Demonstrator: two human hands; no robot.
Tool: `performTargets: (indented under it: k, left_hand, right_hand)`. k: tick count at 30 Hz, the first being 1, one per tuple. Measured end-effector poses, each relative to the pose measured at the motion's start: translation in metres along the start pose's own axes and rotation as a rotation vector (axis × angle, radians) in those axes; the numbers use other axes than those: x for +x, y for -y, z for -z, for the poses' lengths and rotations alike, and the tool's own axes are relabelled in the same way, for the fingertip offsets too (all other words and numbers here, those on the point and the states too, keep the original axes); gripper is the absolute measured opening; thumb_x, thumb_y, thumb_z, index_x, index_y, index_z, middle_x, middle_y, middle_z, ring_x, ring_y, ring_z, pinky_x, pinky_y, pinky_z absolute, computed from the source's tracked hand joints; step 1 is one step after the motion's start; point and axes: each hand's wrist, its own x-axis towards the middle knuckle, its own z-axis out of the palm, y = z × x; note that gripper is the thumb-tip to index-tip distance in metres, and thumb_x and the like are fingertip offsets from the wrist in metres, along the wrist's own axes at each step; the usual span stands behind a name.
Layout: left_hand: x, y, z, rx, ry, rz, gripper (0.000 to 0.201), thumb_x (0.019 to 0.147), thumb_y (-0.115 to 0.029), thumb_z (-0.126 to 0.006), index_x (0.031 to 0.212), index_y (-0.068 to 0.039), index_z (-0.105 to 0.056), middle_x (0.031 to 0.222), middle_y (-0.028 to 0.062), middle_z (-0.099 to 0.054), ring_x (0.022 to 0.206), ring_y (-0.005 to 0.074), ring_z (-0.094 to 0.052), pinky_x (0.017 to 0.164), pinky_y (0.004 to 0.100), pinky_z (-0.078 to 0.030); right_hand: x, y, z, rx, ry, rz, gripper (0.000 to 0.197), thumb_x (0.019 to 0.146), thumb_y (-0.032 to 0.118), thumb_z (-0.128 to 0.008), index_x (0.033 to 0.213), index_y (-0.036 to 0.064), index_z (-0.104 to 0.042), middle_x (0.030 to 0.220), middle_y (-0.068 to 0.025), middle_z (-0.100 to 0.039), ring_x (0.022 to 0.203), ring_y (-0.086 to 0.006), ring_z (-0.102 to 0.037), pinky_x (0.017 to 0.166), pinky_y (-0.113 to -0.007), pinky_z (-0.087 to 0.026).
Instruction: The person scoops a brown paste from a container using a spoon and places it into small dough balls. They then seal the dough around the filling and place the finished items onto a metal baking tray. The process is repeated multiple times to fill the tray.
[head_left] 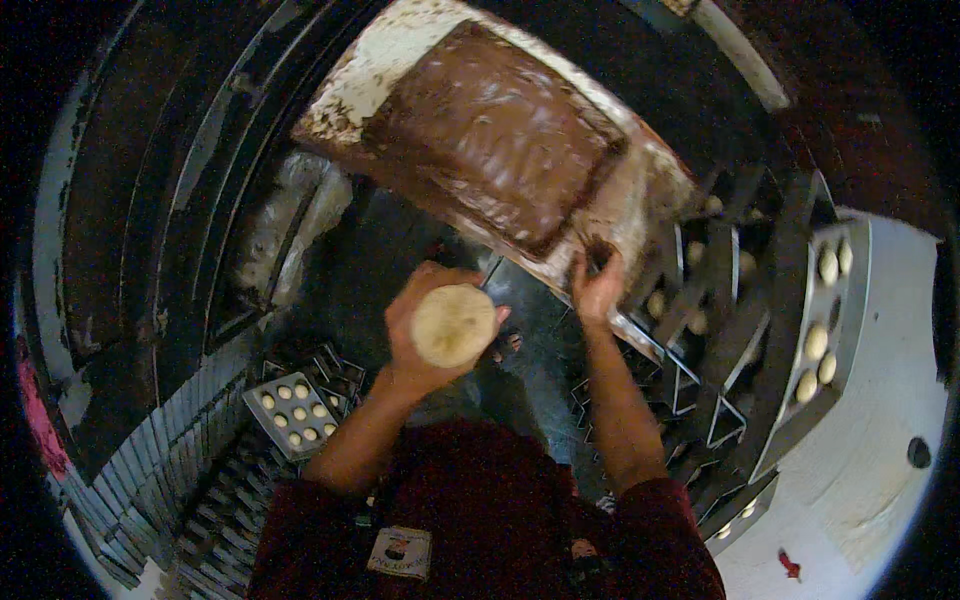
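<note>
My left hand (402, 322) is closed around a round, pale tan object (453, 326), held up in front of my body. Its flat circular face is toward me, with a slightly darker patch in the middle; the rest is hidden, so its kind is unclear. My right hand (597, 285) is at the near right edge of the worktable (655, 170), thumb and fingers apart, with a dark patch showing between them. Just beyond it lies a wide slab coated in glossy brown chocolate (500, 130). The right fingertips are slightly blurred.
At right stands a rack (745, 300) of dark trays with pale dough balls; one tray (818, 330) juts out. Lower left is another tray (292, 414) of dough balls. Dark metal-framed structures (185, 190) line the left, and a pale wall (900, 330) rises at right.
</note>
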Motion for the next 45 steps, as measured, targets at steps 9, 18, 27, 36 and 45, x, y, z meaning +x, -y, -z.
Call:
performTargets:
  k: [9,18,27,36,45]
  left_hand:
    - [0.071,0.067,0.149,0.203,-0.002,0.236,0.055,0.067,0.004,-0.088,0.116,0.000,-0.064,0.111,0.0127,-0.072,0.098,0.0230,-0.070,0.087,0.0347,-0.057]
    - [0.058,0.100,0.175,0.068,-0.068,0.338,0.058,0.067,0.003,-0.086,0.120,-0.003,-0.064,0.116,0.0111,-0.073,0.103,0.0231,-0.071,0.093,0.0347,-0.056]
    - [0.064,0.109,0.188,0.137,0.029,0.458,0.055,0.068,0.001,-0.087,0.119,-0.005,-0.066,0.118,0.0112,-0.073,0.105,0.0230,-0.071,0.093,0.0353,-0.057]
    - [0.090,0.103,0.167,0.300,0.126,0.319,0.052,0.066,0.006,-0.080,0.113,-0.008,-0.066,0.113,0.0108,-0.069,0.104,0.0238,-0.068,0.093,0.0359,-0.055]
    - [0.141,0.055,0.134,-0.218,0.121,0.570,0.051,0.070,0.003,-0.083,0.117,-0.003,-0.063,0.113,0.0080,-0.068,0.104,0.0177,-0.068,0.094,0.0326,-0.054]
  right_hand:
    - [0.062,0.188,-0.045,-0.168,0.432,0.345,0.033,0.084,0.003,-0.067,0.117,0.0024,-0.071,0.106,-0.0219,-0.070,0.092,-0.0406,-0.070,0.081,-0.046,-0.058]
    - [0.118,0.225,-0.141,-0.481,0.896,0.436,0.041,0.078,0.010,-0.071,0.119,0.0089,-0.074,0.105,-0.0223,-0.073,0.088,-0.0421,-0.071,0.079,-0.048,-0.059]
    - [0.136,0.227,-0.153,-0.605,0.935,0.471,0.039,0.077,0.012,-0.073,0.116,0.0099,-0.075,0.105,-0.0223,-0.073,0.085,-0.0422,-0.072,0.078,-0.049,-0.059]
    - [0.110,0.208,-0.157,0.037,0.809,0.340,0.026,0.088,0.007,-0.073,0.114,0.0025,-0.073,0.105,-0.0158,-0.075,0.094,-0.0294,-0.071,0.085,-0.039,-0.056]
    - [0.104,0.346,-0.027,0.694,0.573,0.335,0.012,0.090,-0.004,-0.071,0.102,-0.0020,-0.074,0.097,-0.0138,-0.070,0.087,-0.0234,-0.068,0.075,-0.031,-0.053]
